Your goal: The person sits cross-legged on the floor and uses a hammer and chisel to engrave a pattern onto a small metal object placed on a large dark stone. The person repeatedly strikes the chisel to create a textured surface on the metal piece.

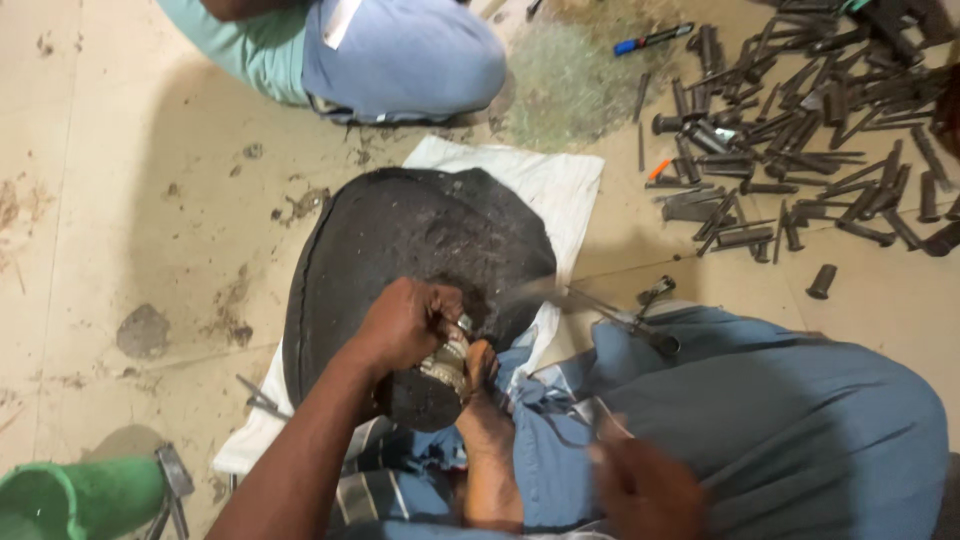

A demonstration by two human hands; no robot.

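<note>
Right hand [645, 490] blurred, low at the knee — grip impossible to tell — while the left hand [405, 325] clamps a small ridged metal part [447, 362] against the black rubber pad [400, 250], steadied by a foot [482, 400].

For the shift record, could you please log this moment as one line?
left hand: grips ringed metal part | right hand: blurred, holds thin tool | base: black rubber block

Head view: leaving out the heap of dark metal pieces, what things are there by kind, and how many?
Black round pad: 1
White cloth: 1
Blue pen: 1
Green object: 1
Metal part in left hand: 1
Total: 5
</note>
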